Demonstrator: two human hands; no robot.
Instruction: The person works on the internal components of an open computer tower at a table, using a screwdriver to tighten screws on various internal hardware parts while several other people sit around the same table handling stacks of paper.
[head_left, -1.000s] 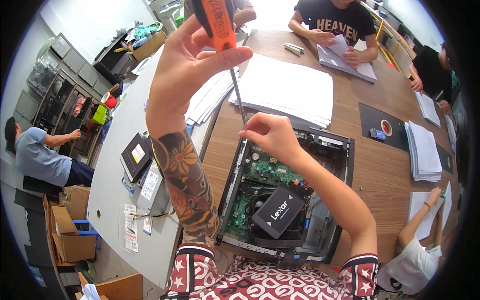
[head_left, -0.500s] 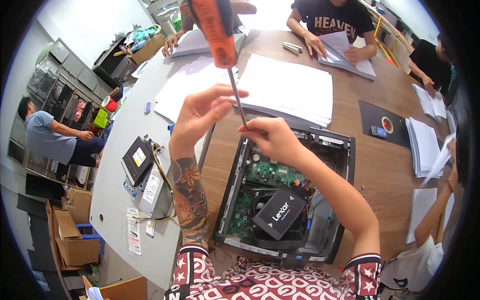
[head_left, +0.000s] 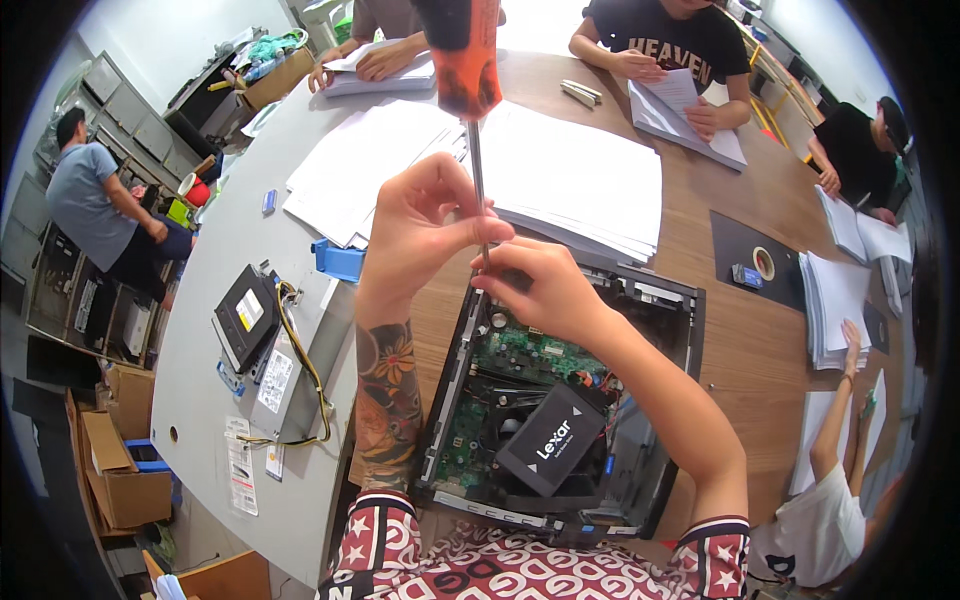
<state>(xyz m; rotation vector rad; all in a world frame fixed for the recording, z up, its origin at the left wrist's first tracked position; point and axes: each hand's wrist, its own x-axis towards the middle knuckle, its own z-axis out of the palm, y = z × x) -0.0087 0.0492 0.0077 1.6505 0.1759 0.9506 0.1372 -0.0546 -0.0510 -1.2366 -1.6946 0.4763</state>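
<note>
A screwdriver (head_left: 476,150) with an orange and black handle stands nearly upright, its handle close to the camera. My left hand (head_left: 425,225) is closed, thumb and fingers pinching the metal shaft. Just below, my right hand (head_left: 550,285) pinches the shaft's lower end; the tip, and anything small on it, is hidden by the fingers. Both hands are over the top edge of an opened desktop computer case (head_left: 690,330). Inside it, a green circuit board (head_left: 530,350) shows, and a black solid-state drive (head_left: 553,440) lies tilted on a dark part nearer me.
Left of the case are a power supply (head_left: 285,385) with yellow and black cables, a black optical drive (head_left: 247,318) and a blue plastic piece (head_left: 340,262). Paper stacks (head_left: 590,180) lie beyond. A tape roll (head_left: 763,262) rests on a dark mat at right. Several people handle papers around the table.
My left fingers, spread beside the shaft before, have closed on it. The screwdriver has become more upright. My view has shifted slightly, and people around the table have moved their hands.
</note>
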